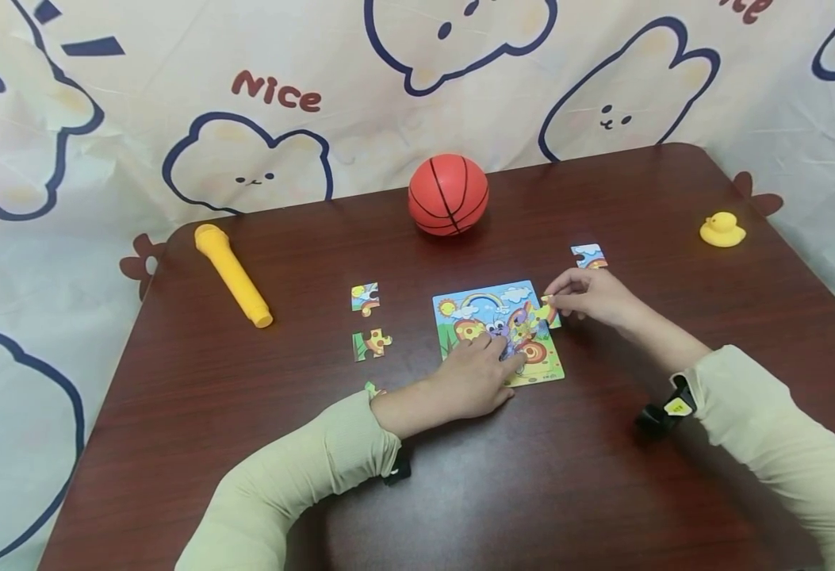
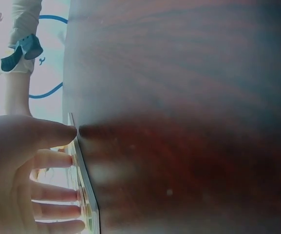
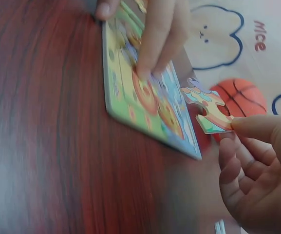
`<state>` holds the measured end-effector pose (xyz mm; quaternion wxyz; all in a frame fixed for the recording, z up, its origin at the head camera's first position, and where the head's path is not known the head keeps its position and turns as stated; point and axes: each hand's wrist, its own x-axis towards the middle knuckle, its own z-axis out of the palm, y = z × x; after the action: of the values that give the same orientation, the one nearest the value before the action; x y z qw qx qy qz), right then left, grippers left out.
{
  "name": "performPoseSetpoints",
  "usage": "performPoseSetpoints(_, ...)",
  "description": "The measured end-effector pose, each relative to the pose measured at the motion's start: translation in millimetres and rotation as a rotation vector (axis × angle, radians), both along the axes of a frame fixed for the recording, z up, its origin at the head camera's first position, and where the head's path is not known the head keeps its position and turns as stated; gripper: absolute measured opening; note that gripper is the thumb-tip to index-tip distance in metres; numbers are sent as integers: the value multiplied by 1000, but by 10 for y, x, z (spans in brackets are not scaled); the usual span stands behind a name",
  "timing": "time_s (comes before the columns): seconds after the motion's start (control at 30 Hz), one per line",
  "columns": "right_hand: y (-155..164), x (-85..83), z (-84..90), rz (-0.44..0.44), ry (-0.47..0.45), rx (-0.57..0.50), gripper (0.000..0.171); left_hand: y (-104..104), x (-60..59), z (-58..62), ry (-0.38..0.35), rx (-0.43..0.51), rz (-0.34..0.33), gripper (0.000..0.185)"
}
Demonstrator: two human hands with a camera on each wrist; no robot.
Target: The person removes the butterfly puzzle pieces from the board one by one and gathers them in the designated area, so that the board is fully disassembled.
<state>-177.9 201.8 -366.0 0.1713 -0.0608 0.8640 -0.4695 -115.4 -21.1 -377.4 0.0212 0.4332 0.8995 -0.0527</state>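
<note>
A colourful puzzle board (image 1: pixel 484 297) with a printed rainbow, sun and butterfly lies flat on the dark wooden table. My left hand (image 1: pixel 476 377) rests on its lower part, fingertips touching the picture and thumb at the near edge. At the board's right side, my right hand (image 1: pixel 591 297) pinches a puzzle piece (image 3: pixel 211 109) between thumb and fingers. In the right wrist view that piece, patterned in yellow, orange and green, is held raised over the board's edge. The left hand covers part of the picture.
Loose puzzle pieces lie left of the board, including a sun piece (image 1: pixel 365 296) and a spotted piece (image 1: pixel 372 344); another is partly under the left sleeve. A cloud piece (image 1: pixel 590 254) lies beyond the right hand. A basketball (image 1: pixel 449 195), yellow microphone (image 1: pixel 234 275) and rubber duck (image 1: pixel 722 230) stand farther out.
</note>
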Motion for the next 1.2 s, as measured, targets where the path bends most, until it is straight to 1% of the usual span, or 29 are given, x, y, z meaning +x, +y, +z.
performPoseSetpoints(0.1, 143, -5, -2, -39, -3, 21, 32, -5, -1, -7, 9, 10, -4, 41)
performPoseSetpoints(0.27, 403, -14, -40, -133, -21, 49, 36, -10, -7, -17, 14, 23, -7, 40)
performPoseSetpoints(0.43, 619, -56, -91, -168, -40, 50, 41, -17, -15, -24, 10, 33, 3, 43)
performPoseSetpoints(0.57, 718, -81, -127, -179, -40, 63, 43, -21, -16, -27, 15, 36, 3, 44)
performPoseSetpoints(0.73, 758, -97, -143, -171, -28, 86, 40, -19, -19, -30, 16, 36, -5, 43)
performPoseSetpoints(0.83, 762, -103, -147, -158, -8, 123, 38, -17, -19, -27, 12, 37, -10, 43)
performPoseSetpoints(1.03, 739, -114, -180, -126, 83, 230, 34, -15, -15, -35, 7, 33, -8, 45)
performPoseSetpoints(1.2, 694, -104, -203, -110, 162, 333, 29, -14, -9, -42, 19, 27, -8, 47)
